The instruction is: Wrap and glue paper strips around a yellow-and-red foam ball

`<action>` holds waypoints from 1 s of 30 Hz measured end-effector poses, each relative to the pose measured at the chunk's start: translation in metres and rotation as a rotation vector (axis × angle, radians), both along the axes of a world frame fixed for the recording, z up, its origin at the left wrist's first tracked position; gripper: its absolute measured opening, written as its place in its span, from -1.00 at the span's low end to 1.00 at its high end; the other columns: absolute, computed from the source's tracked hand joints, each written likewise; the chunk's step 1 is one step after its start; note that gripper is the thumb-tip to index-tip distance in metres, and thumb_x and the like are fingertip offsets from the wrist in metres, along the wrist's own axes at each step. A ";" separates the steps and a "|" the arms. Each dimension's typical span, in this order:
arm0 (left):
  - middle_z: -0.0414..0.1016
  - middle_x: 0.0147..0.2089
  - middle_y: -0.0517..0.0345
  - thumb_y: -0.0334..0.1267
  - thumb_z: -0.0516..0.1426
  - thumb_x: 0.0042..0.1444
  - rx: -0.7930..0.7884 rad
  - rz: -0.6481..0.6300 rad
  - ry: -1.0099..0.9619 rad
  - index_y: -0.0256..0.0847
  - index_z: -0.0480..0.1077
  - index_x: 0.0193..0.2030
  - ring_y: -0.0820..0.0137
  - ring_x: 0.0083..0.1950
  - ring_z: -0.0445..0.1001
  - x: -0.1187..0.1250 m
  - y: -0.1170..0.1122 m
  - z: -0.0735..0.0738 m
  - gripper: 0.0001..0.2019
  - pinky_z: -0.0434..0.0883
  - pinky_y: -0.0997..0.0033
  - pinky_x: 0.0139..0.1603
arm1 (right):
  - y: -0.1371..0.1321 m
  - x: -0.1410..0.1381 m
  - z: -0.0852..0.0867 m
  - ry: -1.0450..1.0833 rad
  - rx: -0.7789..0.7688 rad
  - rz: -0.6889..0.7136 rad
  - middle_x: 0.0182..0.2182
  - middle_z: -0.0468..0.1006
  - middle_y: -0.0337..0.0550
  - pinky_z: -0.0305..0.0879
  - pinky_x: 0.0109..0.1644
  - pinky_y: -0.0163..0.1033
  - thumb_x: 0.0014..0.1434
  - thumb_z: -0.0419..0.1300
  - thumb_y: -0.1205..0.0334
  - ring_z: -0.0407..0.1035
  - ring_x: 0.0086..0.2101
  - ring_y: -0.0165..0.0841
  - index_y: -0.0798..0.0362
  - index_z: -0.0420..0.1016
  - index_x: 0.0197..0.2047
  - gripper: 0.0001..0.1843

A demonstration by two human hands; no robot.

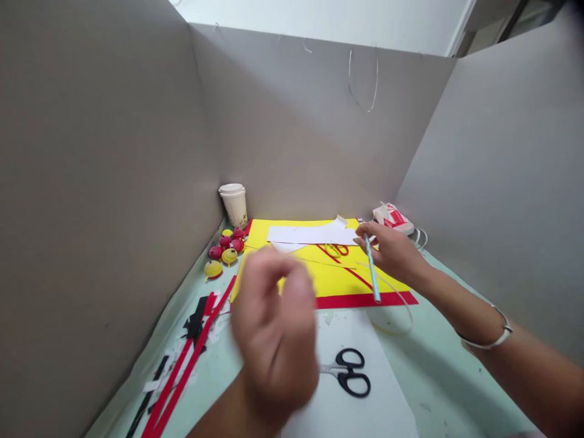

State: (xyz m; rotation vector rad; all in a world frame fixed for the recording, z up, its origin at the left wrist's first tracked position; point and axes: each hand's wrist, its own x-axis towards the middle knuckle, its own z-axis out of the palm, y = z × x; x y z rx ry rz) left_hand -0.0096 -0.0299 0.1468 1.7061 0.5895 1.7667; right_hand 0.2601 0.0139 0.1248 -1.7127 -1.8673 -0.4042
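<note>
My left hand [276,334] is raised close to the camera, slightly blurred, with its fingers curled closed; whatever may be in them is hidden. My right hand [387,248] holds a light blue pencil-like stick [372,271] pointing down towards me. Its fingertips are at the right end of a white paper strip [310,235], though I cannot tell whether they touch it. Beneath lie yellow sheets [274,228] with a red border [347,301]. Black-handled scissors [350,372] rest on white paper [383,401], their blades partly behind my left hand.
Red strips [182,365] and black scraps [195,322] lie at left. Several small red and yellow lantern-like pieces [229,256] sit near a white paper cup [233,204]. A red-and-white packet [392,218] lies at back right. Grey panels [296,134] enclose three sides.
</note>
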 end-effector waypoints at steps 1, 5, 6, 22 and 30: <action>0.45 -0.26 0.14 -0.12 0.04 0.31 -0.080 -0.047 0.095 -0.17 0.37 -0.21 0.40 -0.29 0.43 0.010 0.010 0.006 -0.81 0.42 0.37 -0.27 | 0.001 -0.007 0.005 -0.045 0.029 0.010 -0.31 0.58 -0.12 0.26 -0.29 -0.24 0.25 0.12 0.22 0.45 -0.35 -0.26 0.01 0.43 -0.17 -0.89; 0.50 -0.25 0.11 0.04 0.12 0.19 -0.440 -0.262 0.559 -0.17 0.35 -0.12 0.32 -0.28 0.47 0.039 0.035 0.006 -0.68 0.39 0.34 -0.29 | 0.007 -0.031 0.019 -0.200 0.120 0.066 -0.24 0.60 -0.04 0.26 -0.22 -0.22 0.26 0.10 0.31 0.47 -0.23 -0.20 0.05 0.44 -0.13 -0.86; 0.50 -0.32 0.14 0.04 0.09 0.20 -0.487 -0.332 0.620 -0.17 0.35 -0.13 0.32 -0.31 0.47 0.043 0.037 0.001 -0.69 0.38 0.36 -0.32 | 0.008 -0.035 0.020 -0.219 0.132 0.075 -0.22 0.61 -0.03 0.27 -0.23 -0.22 0.26 0.10 0.33 0.48 -0.22 -0.20 0.06 0.45 -0.12 -0.85; 0.27 -0.62 0.33 -0.10 0.05 0.20 -0.642 -0.528 0.481 -0.16 0.21 -0.47 0.49 -0.62 0.28 0.073 0.048 -0.048 -0.73 0.24 0.49 -0.53 | -0.005 -0.039 -0.016 0.088 0.085 0.043 -0.17 0.63 -0.05 0.34 -0.24 -0.19 0.21 0.05 0.34 0.52 -0.24 -0.20 0.05 0.36 0.12 -0.61; 0.24 -0.59 0.34 -0.09 0.05 0.22 -0.538 -0.178 0.389 -0.16 0.15 -0.52 0.49 -0.53 0.21 0.067 0.065 -0.053 -0.67 0.15 0.47 -0.46 | -0.047 -0.067 -0.038 0.726 -0.519 0.127 -0.61 0.36 -0.29 0.10 -0.45 -0.31 0.33 -0.02 -0.08 0.23 -0.53 -0.42 0.02 0.27 -0.53 -0.52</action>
